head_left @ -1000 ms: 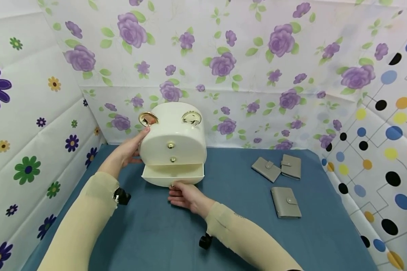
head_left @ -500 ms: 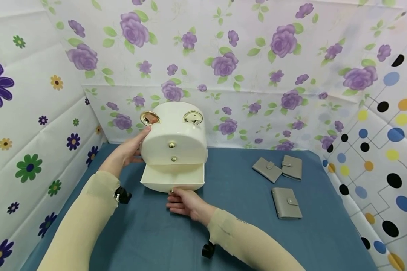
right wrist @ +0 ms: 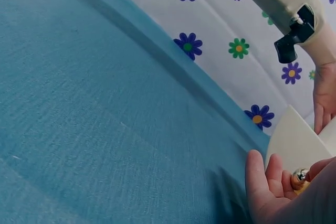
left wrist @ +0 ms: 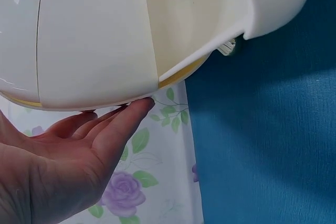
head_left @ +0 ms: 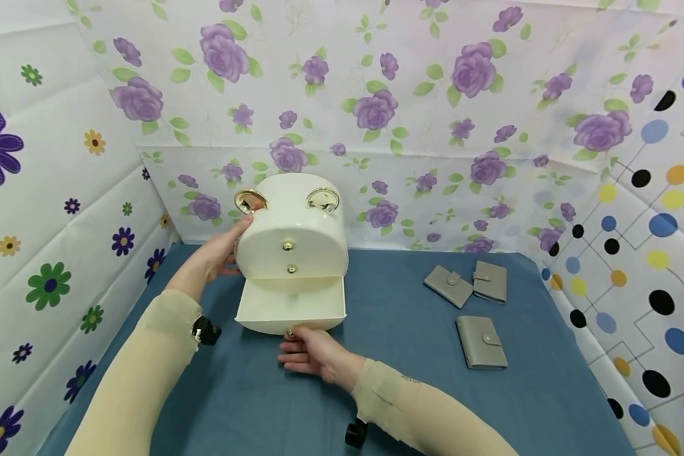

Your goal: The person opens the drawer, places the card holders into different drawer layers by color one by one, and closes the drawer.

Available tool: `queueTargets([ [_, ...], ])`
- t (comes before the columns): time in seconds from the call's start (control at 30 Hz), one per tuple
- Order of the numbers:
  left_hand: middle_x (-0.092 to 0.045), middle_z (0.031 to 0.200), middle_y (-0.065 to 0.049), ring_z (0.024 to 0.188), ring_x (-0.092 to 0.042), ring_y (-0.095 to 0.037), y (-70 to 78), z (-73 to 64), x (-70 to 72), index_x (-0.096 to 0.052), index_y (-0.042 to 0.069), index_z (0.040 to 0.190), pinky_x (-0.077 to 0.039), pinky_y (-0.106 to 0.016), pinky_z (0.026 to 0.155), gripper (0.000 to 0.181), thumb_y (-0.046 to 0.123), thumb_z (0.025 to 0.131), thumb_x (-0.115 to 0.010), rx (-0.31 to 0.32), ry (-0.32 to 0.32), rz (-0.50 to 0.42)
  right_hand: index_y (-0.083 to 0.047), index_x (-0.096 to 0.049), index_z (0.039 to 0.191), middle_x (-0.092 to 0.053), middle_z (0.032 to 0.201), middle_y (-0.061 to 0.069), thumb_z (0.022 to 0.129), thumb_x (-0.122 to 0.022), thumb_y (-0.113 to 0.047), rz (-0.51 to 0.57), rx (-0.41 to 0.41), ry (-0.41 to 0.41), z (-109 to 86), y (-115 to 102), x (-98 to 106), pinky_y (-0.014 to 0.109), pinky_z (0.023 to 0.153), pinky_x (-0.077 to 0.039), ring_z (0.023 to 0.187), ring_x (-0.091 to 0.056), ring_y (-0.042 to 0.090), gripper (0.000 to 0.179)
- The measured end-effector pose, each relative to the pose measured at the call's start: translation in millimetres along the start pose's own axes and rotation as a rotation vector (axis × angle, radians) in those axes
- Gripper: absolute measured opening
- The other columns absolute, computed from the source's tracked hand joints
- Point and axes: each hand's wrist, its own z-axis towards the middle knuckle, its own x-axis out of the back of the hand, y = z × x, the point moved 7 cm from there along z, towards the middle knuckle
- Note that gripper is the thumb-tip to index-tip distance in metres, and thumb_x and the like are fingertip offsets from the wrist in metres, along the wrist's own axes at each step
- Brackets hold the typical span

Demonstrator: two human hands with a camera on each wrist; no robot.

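Note:
A glossy cream drawer box (head_left: 313, 237) with a rounded top and two round gold-rimmed ears stands at the back of the table. Its bottom drawer (head_left: 293, 301) is pulled far out, and no contents show inside. My right hand (head_left: 322, 356) pinches the small gold drawer knob (right wrist: 301, 174) between thumb and forefinger, the other fingers held loosely off it. Against the box's left side rests my left hand (head_left: 213, 253), thumb near the left ear. In the left wrist view its fingers (left wrist: 128, 119) lie fairly straight along the box wall, fingertips close to the drawer opening.
Three grey snap-strap card holders lie on the right of the blue tablecloth (head_left: 399, 354): a tilted one (head_left: 446, 288), one beside it (head_left: 490, 283) and a bigger one (head_left: 480, 343) nearer. Patterned cloth walls (head_left: 376, 114) enclose the table's back and sides.
The bottom drawer has slid farther out toward me, with my right hand moving along on its knob. My left hand and the box body have stayed in place.

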Motion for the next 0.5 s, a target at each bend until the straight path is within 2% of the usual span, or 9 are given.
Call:
queueTargets([
  [0.2, -0.031, 0.17, -0.025, 0.149, -0.043, -0.046, 0.8, -1.2, -0.2, -0.017, 0.011, 0.172, -0.039, -0.063, 0.117, 0.116, 0.089, 0.092, -0.048, 0.005, 0.002, -0.005, 0.004, -0.063, 0.136, -0.074, 0.115, 0.012, 0.115, -0.052, -0.031, 0.004, -0.009, -0.006, -3.9, 1.6, -1.8, 0.042, 0.092, -0.062, 0.11, -0.076, 0.031, 0.042],
  [0.5, -0.029, 0.17, -0.027, 0.15, -0.041, -0.047, -1.1, 0.6, -0.3, -0.013, 0.011, 0.173, -0.037, -0.064, 0.119, 0.113, 0.087, 0.095, -0.044, -0.001, -0.017, -0.012, 0.004, -0.063, 0.136, -0.075, 0.115, 0.012, 0.115, -0.051, -0.031, -0.005, -0.043, -0.012, -6.9, 3.2, -1.9, 0.042, 0.092, -0.062, 0.11, -0.075, 0.03, 0.042],
])
